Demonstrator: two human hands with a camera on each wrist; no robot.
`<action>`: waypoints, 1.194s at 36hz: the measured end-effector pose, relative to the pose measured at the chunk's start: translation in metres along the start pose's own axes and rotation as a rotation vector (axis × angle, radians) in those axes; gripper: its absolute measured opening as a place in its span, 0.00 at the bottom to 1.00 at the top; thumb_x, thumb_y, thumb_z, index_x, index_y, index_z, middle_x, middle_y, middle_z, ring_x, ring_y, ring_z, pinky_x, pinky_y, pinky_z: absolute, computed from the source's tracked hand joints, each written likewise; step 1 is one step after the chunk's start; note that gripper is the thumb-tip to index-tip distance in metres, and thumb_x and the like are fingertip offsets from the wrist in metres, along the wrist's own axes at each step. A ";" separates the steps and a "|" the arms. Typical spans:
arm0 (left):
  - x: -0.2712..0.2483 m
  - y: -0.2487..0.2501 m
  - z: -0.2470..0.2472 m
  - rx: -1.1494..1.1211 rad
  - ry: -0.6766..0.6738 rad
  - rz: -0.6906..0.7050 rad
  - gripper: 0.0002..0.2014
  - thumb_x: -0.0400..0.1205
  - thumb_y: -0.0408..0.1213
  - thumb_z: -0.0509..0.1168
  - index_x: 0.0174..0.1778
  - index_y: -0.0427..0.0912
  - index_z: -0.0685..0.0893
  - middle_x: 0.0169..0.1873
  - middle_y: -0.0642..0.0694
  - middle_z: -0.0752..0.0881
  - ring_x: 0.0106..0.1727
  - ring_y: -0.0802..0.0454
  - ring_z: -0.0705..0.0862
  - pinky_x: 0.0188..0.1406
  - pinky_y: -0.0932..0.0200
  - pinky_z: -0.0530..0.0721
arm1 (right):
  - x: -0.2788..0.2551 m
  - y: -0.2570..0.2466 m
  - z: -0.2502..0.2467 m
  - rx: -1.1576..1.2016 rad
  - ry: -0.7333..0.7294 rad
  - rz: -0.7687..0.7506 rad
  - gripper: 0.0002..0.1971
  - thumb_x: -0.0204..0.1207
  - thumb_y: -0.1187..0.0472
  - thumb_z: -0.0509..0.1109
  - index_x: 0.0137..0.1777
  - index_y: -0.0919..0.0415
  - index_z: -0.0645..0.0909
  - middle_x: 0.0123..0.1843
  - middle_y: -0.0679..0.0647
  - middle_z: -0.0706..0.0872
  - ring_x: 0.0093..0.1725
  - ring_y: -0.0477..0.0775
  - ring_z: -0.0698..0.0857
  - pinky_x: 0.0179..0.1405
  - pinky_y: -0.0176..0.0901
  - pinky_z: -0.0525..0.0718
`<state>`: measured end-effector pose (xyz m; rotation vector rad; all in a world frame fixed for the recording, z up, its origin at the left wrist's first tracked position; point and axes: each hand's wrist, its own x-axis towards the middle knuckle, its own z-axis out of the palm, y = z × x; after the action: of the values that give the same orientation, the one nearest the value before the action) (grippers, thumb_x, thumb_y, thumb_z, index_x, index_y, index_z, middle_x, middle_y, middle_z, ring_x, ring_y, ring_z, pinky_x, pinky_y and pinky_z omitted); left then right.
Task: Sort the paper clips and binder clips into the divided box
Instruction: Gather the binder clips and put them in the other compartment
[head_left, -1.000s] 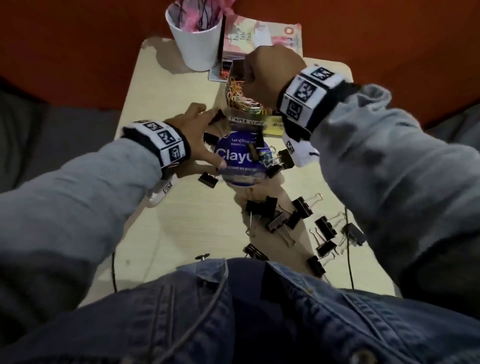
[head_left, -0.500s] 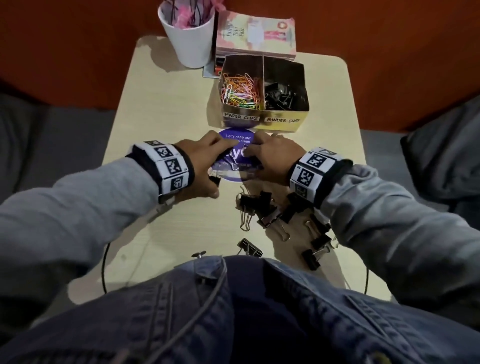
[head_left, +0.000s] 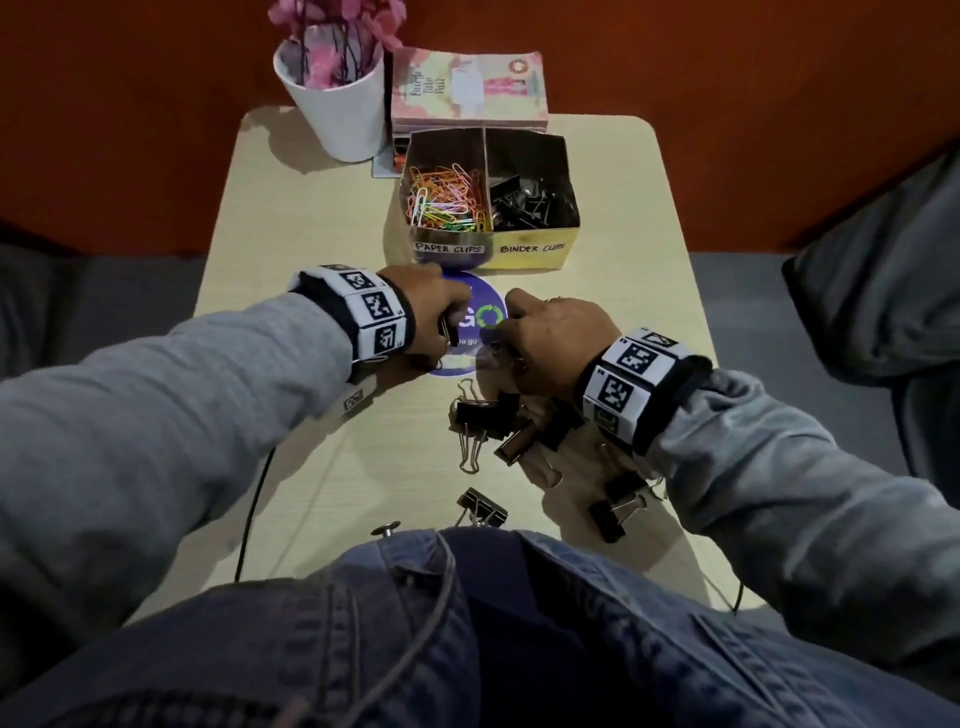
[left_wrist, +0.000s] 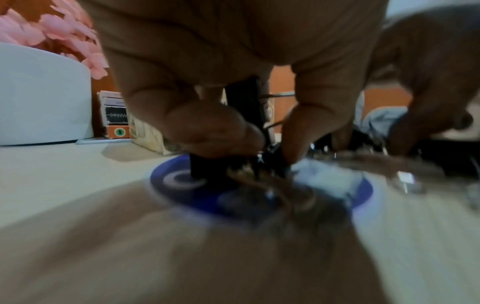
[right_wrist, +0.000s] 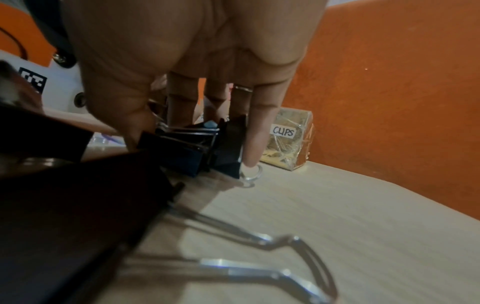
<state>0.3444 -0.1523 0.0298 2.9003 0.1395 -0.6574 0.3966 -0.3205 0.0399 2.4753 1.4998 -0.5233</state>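
The divided box (head_left: 530, 250) stands at the table's far middle. Its left half, labelled PAPER CLIPS, holds coloured paper clips (head_left: 447, 200); its right half holds black binder clips (head_left: 535, 203). Just in front of it, on a round blue sticker (head_left: 483, 318), my left hand (head_left: 441, 318) curls its fingers round black binder clips (left_wrist: 207, 166). Close to its right, my right hand (head_left: 550, 335) pinches a bunch of black binder clips (right_wrist: 197, 150) between thumb and fingers against the table. Several loose binder clips (head_left: 485, 415) lie nearer me, partly under my right wrist.
A white pot of pink flowers (head_left: 337, 106) and a stack of books (head_left: 467, 88) stand behind the box. More loose binder clips (head_left: 483, 506) (head_left: 618, 506) lie at the near edge. A thin cable (head_left: 254, 493) hangs off the left front. An orange wall backs the table.
My right hand came back from above the box to the table. Both hands have closed in on the clips at the blue sticker; the left hand has curled shut round some.
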 end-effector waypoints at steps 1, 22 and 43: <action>0.001 0.000 -0.005 -0.032 0.018 0.002 0.09 0.72 0.39 0.71 0.42 0.48 0.76 0.39 0.49 0.78 0.46 0.43 0.81 0.38 0.58 0.74 | -0.001 0.000 -0.001 0.007 0.004 0.009 0.22 0.77 0.43 0.63 0.69 0.48 0.77 0.64 0.54 0.74 0.50 0.62 0.83 0.39 0.45 0.72; 0.031 -0.003 -0.088 -0.267 0.402 -0.022 0.22 0.75 0.45 0.72 0.64 0.47 0.76 0.56 0.44 0.77 0.53 0.47 0.77 0.49 0.53 0.77 | -0.004 0.023 -0.012 0.299 0.253 0.092 0.10 0.73 0.58 0.72 0.53 0.56 0.87 0.57 0.54 0.80 0.52 0.57 0.82 0.41 0.41 0.72; -0.069 0.014 0.036 -0.003 -0.131 0.002 0.61 0.53 0.79 0.66 0.79 0.59 0.48 0.72 0.47 0.62 0.60 0.42 0.79 0.51 0.53 0.81 | -0.039 0.064 -0.056 0.103 0.035 0.342 0.45 0.61 0.27 0.68 0.76 0.51 0.69 0.68 0.59 0.78 0.64 0.64 0.80 0.60 0.58 0.81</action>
<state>0.2696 -0.1765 0.0297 2.8430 0.1209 -0.8425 0.4479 -0.3627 0.1058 2.7517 1.0476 -0.5051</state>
